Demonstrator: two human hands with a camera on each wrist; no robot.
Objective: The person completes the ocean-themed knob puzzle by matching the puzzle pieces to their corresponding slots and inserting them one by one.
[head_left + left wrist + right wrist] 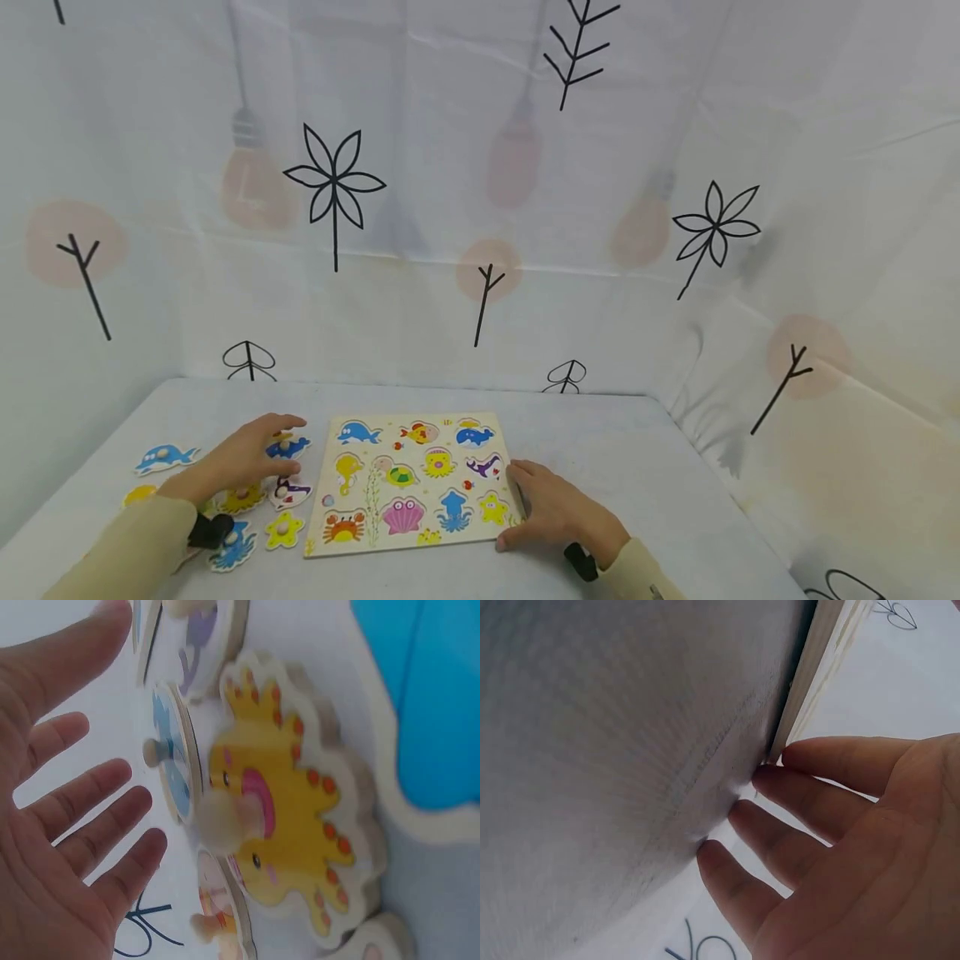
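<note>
My left hand point(243, 454) reaches over the loose puzzle pieces, thumb and fingers spread apart. Just beyond its fingertips in the left wrist view is a blue whale piece point(180, 787) with a peg knob, and nothing is gripped. Closer to that camera stands a yellow octopus piece point(292, 772). A purple piece point(291, 493) lies beside the thumb. At the right edge of the wooden puzzle board point(390, 435), my right hand point(558, 508) rests with fingers extended. In the right wrist view its forefinger point(840, 761) touches the board's side and the other fingertips meet the table.
Around the left forearm lie a blue dolphin piece point(167, 457), a yellow star piece point(284, 530) and a blue squid piece point(234, 547). Sea animal pictures cover the board. A white printed curtain point(420, 317) hangs behind the white table point(600, 433).
</note>
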